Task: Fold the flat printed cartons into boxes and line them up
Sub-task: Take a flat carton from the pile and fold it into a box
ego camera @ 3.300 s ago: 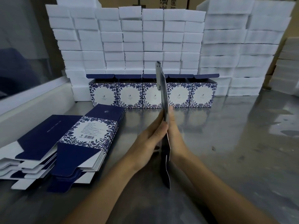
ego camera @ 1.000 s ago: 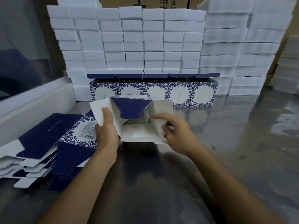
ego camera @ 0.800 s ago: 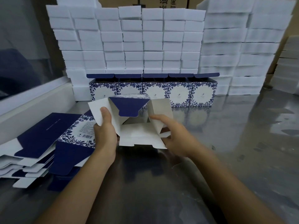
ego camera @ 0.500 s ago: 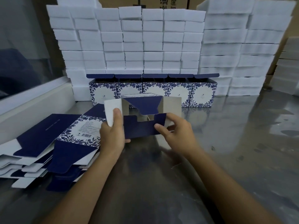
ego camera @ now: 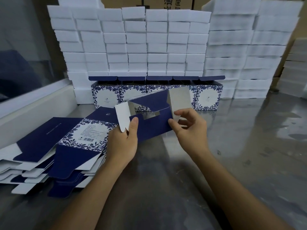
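Observation:
A half-folded carton (ego camera: pixel 154 123), navy outside and white inside, hangs above the steel table (ego camera: pixel 240 146) with its bottom flaps facing me. My left hand (ego camera: pixel 123 143) grips its left side, thumb on a navy flap beside a white side flap. My right hand (ego camera: pixel 189 128) pinches the right white flap at the carton's right edge. A row of several folded blue-and-white floral boxes (ego camera: pixel 106 95) stands behind, lids open. Flat cartons (ego camera: pixel 54 146) lie in a stack at the left.
White foam blocks (ego camera: pixel 149 44) are stacked in a tall wall behind the row, with more stacks (ego camera: pixel 249 52) at the right. A white ledge (ego camera: pixel 33 110) runs along the left edge. Brown cardboard boxes show above the foam.
The flat carton pressed between my palms was opened into a tube. Its navy bottom flaps have come over the opening, and the carton now tilts down to the right.

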